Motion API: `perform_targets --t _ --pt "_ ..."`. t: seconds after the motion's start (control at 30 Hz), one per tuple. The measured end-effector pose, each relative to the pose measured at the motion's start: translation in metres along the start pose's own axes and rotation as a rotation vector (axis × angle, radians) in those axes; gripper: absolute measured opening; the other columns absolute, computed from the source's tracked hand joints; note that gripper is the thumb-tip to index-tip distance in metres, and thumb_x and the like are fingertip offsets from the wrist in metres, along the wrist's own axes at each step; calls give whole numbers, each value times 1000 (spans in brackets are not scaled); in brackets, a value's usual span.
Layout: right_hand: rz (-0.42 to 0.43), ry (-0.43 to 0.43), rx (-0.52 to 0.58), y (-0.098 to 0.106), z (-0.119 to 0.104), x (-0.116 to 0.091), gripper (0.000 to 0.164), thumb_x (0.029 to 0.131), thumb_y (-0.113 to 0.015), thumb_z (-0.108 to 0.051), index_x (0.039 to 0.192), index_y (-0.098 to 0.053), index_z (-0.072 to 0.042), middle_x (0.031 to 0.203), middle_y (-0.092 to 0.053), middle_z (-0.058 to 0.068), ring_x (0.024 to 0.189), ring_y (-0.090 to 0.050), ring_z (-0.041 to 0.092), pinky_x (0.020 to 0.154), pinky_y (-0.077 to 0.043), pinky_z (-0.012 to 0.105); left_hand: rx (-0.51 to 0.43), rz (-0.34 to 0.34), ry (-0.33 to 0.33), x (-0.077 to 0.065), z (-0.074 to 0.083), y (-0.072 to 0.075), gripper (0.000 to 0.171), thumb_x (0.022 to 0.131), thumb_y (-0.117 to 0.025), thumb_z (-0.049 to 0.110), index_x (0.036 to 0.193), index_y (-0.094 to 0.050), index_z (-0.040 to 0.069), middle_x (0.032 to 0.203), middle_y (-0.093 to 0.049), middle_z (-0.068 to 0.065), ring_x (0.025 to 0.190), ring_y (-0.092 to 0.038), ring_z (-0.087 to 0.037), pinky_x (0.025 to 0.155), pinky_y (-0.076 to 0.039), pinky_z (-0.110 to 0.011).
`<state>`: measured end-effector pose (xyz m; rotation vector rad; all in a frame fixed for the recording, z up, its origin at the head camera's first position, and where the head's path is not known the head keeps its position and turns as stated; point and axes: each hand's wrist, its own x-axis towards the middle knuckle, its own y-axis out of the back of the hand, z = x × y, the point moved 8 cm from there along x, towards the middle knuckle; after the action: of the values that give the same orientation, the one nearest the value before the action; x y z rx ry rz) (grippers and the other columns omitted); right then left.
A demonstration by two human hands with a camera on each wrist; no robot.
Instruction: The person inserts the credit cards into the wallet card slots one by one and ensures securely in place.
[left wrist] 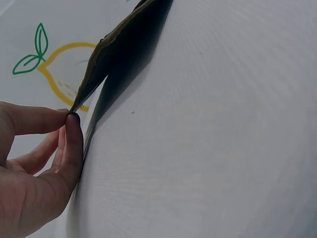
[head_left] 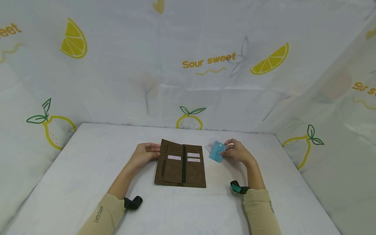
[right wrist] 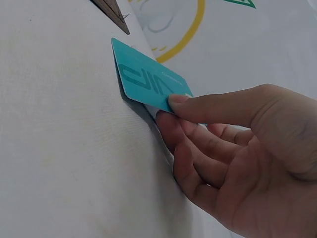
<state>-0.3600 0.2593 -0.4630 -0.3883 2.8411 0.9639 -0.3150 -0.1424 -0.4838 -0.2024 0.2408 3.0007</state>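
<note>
A brown wallet (head_left: 195, 174) lies spread open on the white table, with white-edged cards (head_left: 174, 157) showing in slots on both halves. My left hand (head_left: 145, 155) pinches the wallet's left edge between thumb and fingers; in the left wrist view that edge (left wrist: 91, 74) is lifted off the table. To the right of the wallet, my right hand (head_left: 238, 152) holds a blue card (head_left: 216, 152) by its right side, thumb on top and fingers beneath. The right wrist view shows the card (right wrist: 143, 77) tilted close over the table. A pale pinkish card (head_left: 209, 147) is partly hidden behind the blue one.
The white-covered table (head_left: 170, 212) ends at a back edge against a white curtain (head_left: 132, 81) printed with lemons. Each wrist wears a dark camera mount (head_left: 133, 203) beside a beige sleeve (head_left: 102, 213).
</note>
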Motion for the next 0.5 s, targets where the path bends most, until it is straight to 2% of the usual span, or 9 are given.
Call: perform_targets --t 0.27,0.5 --pt "8 32 146 -2 -5 2 55 103 -73 -11 149 -46 1 113 -70 9 92 -69 8 83 -61 22 -3 4 3 2 0 0 37 98 -69 -3 135 -66 -10 118 -75 -17 94 -71 -7 83 -60 -17" --pt "-11 72 223 -17 -22 8 54 102 -73 -6 150 -48 -1 109 -68 8 95 -71 14 87 -63 24 -15 1 2 1 0 -1 38 98 -69 -4 135 -66 -11 120 -74 -20 94 -71 -7 82 -60 -17"
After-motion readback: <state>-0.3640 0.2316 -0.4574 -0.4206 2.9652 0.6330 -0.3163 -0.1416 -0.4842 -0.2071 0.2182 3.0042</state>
